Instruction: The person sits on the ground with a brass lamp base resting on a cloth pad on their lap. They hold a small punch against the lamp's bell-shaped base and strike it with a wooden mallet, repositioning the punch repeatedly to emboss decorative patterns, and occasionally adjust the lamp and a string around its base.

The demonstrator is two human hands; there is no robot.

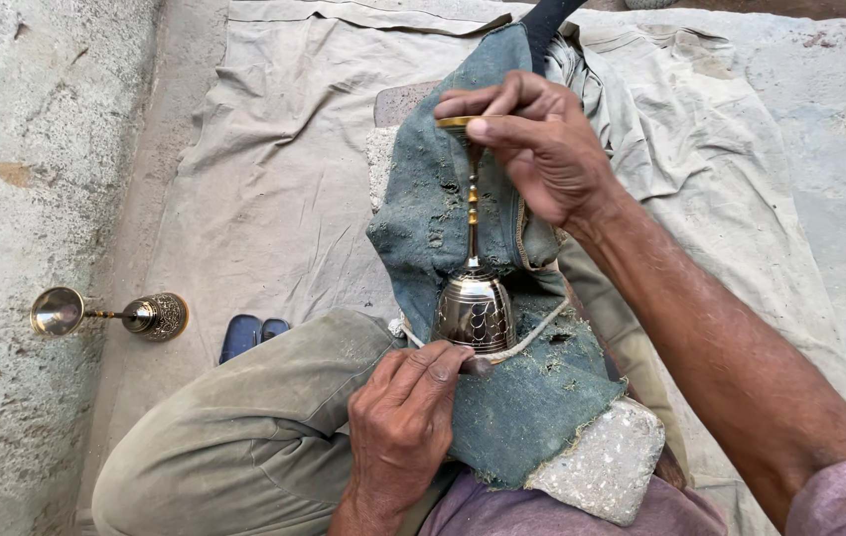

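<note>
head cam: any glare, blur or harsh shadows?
Head view: soft, even daylight, no hard shadows; mild highlights on the engraved brass goblet held by the left hand and right hand; second brass goblet lying on the concrete stays sharp; wide-angle stretch at edges.

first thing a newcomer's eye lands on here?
The shiny engraved brass goblet, upside down at centre on worn blue denim over a stone block. The right hand pinches its base on top; the left hand presses at the cup's rim. A second goblet lies on its side at far left.
</note>
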